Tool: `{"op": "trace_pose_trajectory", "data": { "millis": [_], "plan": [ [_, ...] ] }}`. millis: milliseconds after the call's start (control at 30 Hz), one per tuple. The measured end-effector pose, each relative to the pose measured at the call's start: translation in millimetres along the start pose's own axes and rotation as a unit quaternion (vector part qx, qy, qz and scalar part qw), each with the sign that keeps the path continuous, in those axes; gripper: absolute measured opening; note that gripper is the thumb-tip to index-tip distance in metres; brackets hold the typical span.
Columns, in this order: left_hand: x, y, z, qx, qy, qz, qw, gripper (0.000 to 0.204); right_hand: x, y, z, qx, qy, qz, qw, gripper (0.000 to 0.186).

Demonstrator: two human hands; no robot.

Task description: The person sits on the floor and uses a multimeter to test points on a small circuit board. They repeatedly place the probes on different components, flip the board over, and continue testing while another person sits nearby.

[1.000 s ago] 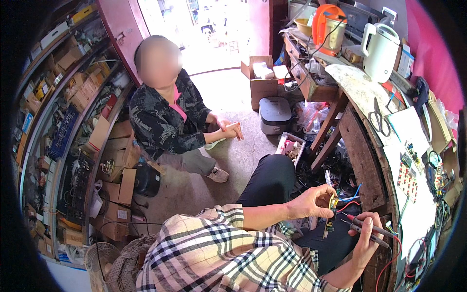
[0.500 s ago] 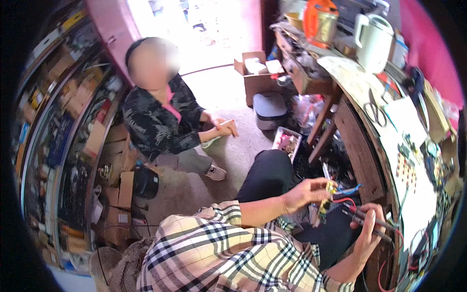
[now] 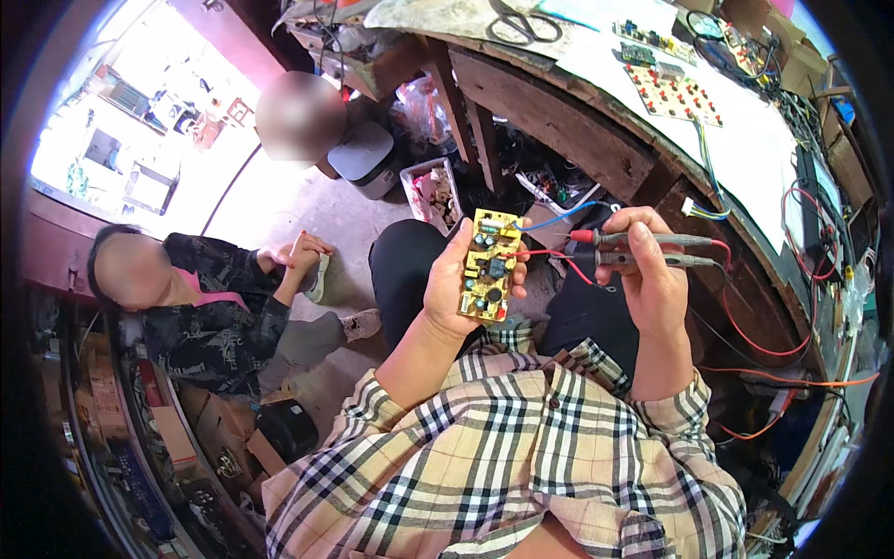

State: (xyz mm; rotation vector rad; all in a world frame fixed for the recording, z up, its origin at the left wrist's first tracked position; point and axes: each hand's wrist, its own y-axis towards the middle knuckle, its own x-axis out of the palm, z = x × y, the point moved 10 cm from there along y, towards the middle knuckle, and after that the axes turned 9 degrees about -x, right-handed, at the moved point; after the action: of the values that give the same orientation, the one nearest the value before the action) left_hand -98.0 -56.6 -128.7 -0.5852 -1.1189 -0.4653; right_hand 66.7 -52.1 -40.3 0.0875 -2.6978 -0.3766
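My left hand [image 3: 449,287] grips a yellow circuit board [image 3: 486,270] by its edges, component side facing up, above my lap. Capacitors, a dark block and other small parts cover it. From its right side come a blue wire [image 3: 564,215] and a red wire [image 3: 548,252], both running toward my right hand. In my right hand [image 3: 655,284] are two multimeter probes [image 3: 666,252], held side by side, one red-tipped and one black. The probes point left at the board but stay apart from it. Red and black leads trail from them to the right.
A workbench [image 3: 568,84] runs along the far right, bearing scissors [image 3: 524,25], a board with red buttons [image 3: 672,93] and tangled cables. A co-worker [image 3: 205,298] squats at the left. A scrap box [image 3: 433,194] and grey bin [image 3: 363,160] stand on the floor; shelves line the lower left.
My view has swung toward the bench. The board now lies face-up in fuller sight, and my hands are before my lap. Both probes remain in my right hand.
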Motion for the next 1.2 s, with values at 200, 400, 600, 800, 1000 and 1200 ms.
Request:
{"op": "trace_pose_trajectory", "data": {
  "millis": [200,400,600,800,1000,1200],
  "plan": [
    [-12,3,-2,-0.015,-0.006,0.025,1.0,0.063,-12,2,-3,-0.025,0.15,-0.024,0.988,0.034],
    [-5,1,-5,-0.01,0.011,0.035,0.999,0.065,-33,-1,19,0.047,0.056,0.059,0.996,0.035],
    [-1,6,-6,-0.005,0.036,0.033,0.999,0.066,-26,-14,46,0.097,0.059,0.068,0.991,0.03],
    [-6,8,-9,-0.01,0.045,0.012,0.999,0.062,-11,-14,49,0.095,0.066,0.017,0.993,0.026],
    [-14,1,-17,-0.049,-0.023,0.034,0.998,0.065,-5,-15,50,0.09,0.073,-0.002,0.993,0.021],
    [-6,4,-24,-0.062,-0.032,-0.009,0.998,0.063,-44,-9,35,-0.011,-0.013,0.12,0.993,0.023]
  ]
}}
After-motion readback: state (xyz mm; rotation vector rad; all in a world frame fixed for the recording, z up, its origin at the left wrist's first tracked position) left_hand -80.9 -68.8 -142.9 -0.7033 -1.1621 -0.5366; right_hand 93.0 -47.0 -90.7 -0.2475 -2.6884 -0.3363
